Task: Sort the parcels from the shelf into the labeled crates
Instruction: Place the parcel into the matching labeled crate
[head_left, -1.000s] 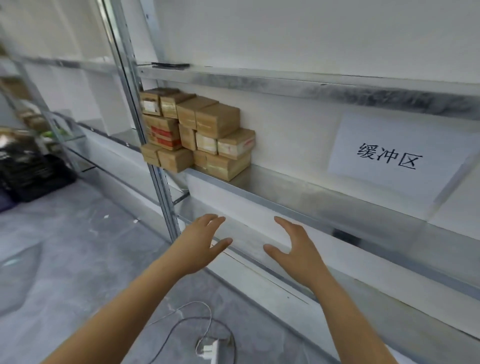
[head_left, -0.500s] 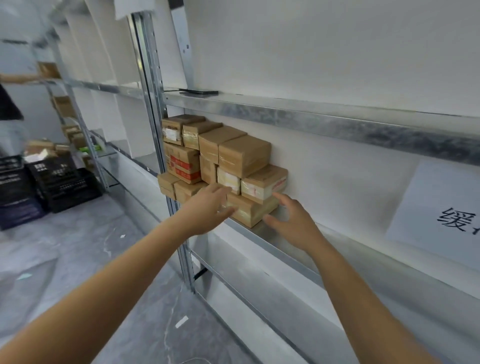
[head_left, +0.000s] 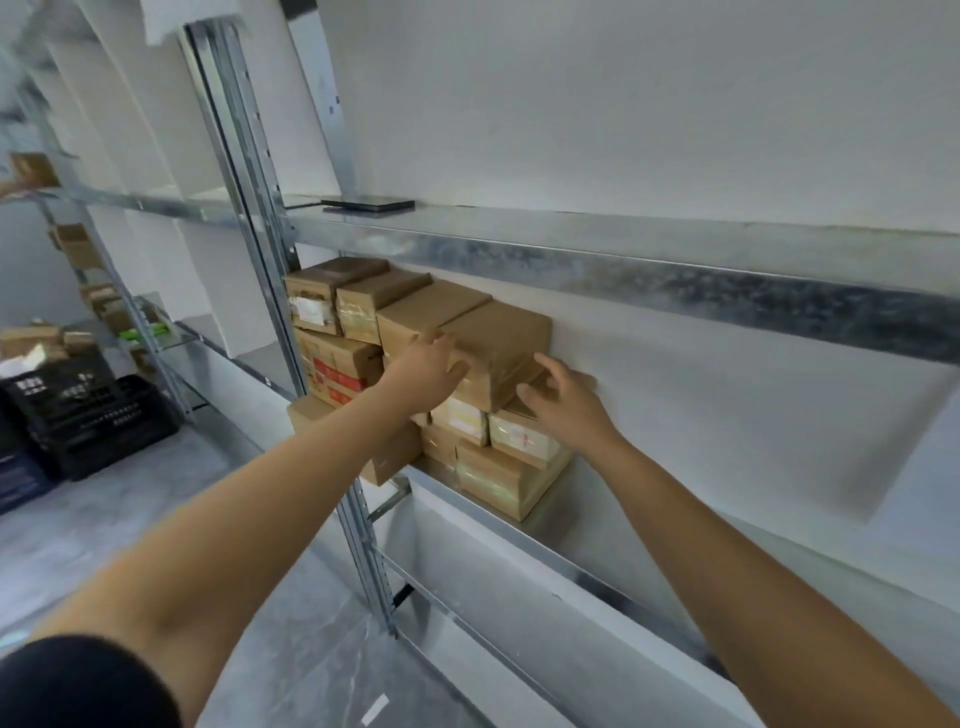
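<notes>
Parcels (head_left: 358, 306): brown cardboard boxes stacked in tiers at the left end of the metal shelf (head_left: 587, 577), hard against the upright post (head_left: 244, 208). The labels on their fronts are blurred and unreadable. The left forearm crosses the lower tiers and hides part of them, so no full count is possible.

The top right parcel (head_left: 501, 332) lies uppermost at the right end of the stack. The left hand (head_left: 423, 371) is at its front left corner, fingers (head_left: 452, 366) extended and laid against the front face. The right hand (head_left: 566, 400) is just beside its lower right edge, fingers (head_left: 545, 366) spread and slightly bent. Whether they touch the cardboard cannot be told. The right palm covers the parcel directly beneath.

Black crates (head_left: 88, 410) stand on the floor at far left, well apart from the stack, and their markings are illegible.
</notes>
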